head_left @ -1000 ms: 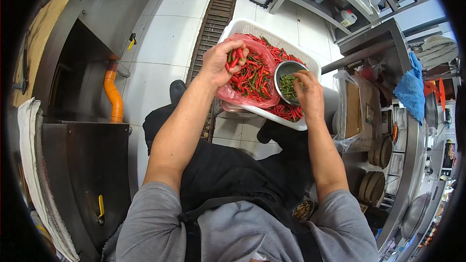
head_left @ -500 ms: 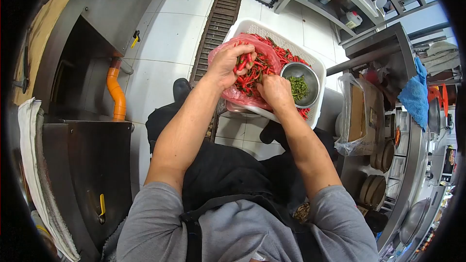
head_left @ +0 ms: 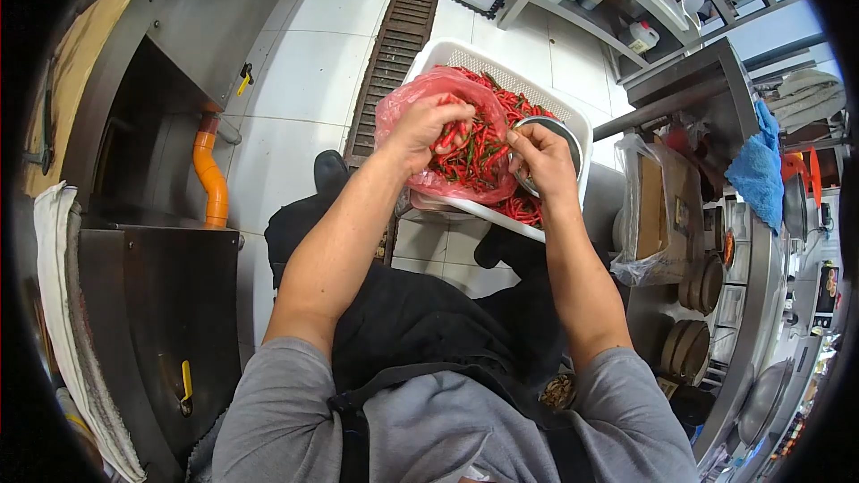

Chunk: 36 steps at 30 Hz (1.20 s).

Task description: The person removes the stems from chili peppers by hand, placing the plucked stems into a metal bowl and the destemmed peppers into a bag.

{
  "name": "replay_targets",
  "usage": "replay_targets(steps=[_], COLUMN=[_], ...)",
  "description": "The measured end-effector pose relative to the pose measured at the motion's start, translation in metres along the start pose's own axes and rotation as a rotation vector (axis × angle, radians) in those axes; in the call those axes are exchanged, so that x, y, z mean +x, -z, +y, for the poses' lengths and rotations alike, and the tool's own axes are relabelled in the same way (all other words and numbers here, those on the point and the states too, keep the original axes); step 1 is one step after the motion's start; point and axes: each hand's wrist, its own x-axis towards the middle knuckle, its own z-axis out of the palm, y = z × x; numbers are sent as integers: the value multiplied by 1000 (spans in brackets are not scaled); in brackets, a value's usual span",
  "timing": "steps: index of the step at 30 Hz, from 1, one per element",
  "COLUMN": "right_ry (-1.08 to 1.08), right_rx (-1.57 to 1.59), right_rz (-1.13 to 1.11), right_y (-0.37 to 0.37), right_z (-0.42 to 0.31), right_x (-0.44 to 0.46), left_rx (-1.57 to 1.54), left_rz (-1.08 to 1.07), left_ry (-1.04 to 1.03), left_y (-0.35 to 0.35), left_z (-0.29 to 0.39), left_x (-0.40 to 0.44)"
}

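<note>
My left hand (head_left: 431, 132) is curled around several red chilies (head_left: 450, 136) above an opened pink plastic bag (head_left: 391, 116). Red chilies with green stems (head_left: 474, 164) fill the bag. Over the near edge of a round metal bowl (head_left: 571, 136), my right hand (head_left: 548, 161) has thumb and forefinger pinched together. Whatever sits in that pinch is too small to make out, and the hand hides most of the bowl's inside. Both bag and bowl rest in a white perforated plastic basket (head_left: 447, 51), with more loose red chilies (head_left: 521, 207) around them.
A floor drain grate (head_left: 398, 45) runs beyond the basket's left side. Steel cabinets with an orange pipe (head_left: 210, 179) stand at left. At right are a steel rack (head_left: 617, 31), a plastic-wrapped cardboard box (head_left: 658, 210) and a blue cloth (head_left: 759, 170).
My right hand has moved from the bag's near edge up and right to the bowl, covering the green pieces seen in it before. My left hand stays over the bag with chilies.
</note>
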Motion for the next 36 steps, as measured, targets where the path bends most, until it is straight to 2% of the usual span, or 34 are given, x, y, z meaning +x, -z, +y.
replay_targets(steps=[3, 11, 16, 19, 26, 31, 36], right_ry=[-24, 58, 77, 96, 89, 32, -33], right_rx=[48, 233, 284, 302, 236, 112, -11], right_rz=[-27, 86, 112, 131, 89, -33, -160], right_y=[0, -6, -2, -8, -8, -3, -2], right_z=[3, -11, -10, -11, 2, 3, 5], right_x=[-3, -9, -8, -11, -14, -13, -15], left_rx=[82, 201, -46, -113, -92, 168, 254], left_rz=[-3, -64, -117, -230, -168, -166, -167], left_ry=[30, 154, 248, 212, 130, 54, 28], left_y=[-4, -6, -13, -15, -13, -10, -8], left_z=[-8, -10, -13, -16, -18, -13, -13], left_x=[0, -2, -5, -4, -1, -2, -2])
